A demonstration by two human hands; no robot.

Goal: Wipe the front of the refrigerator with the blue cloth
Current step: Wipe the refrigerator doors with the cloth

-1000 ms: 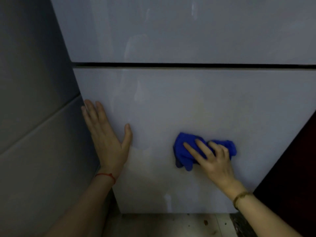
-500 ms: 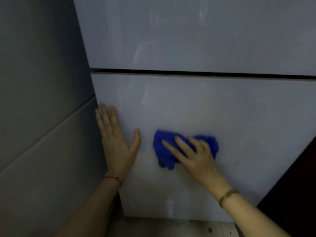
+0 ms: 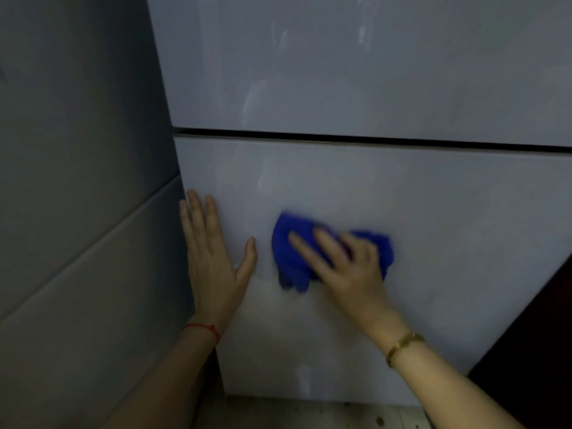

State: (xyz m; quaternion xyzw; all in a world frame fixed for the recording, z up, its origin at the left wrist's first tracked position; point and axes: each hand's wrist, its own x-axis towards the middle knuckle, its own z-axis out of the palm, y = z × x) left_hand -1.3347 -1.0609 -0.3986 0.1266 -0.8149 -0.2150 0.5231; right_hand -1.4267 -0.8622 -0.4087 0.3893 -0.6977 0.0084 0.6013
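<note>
Cloth (image 3: 291,258), soft and bunched, I press on refrigerator (image 3: 433,212) under my right hand (image 3: 343,270); left hand (image 3: 213,261) flat, empty.

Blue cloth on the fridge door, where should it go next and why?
Probably sweep the blue cloth rightward: the right hand presses it near the left hand, which rests flat at the lower door's left edge, with a broad stretch lying to the right.

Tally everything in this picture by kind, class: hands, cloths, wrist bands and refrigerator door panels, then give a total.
Hands: 2, the left hand and the right hand
Cloths: 1, the blue cloth
Wrist bands: 2, a red string and a gold bracelet
Refrigerator door panels: 2, upper and lower
Total: 7
</note>
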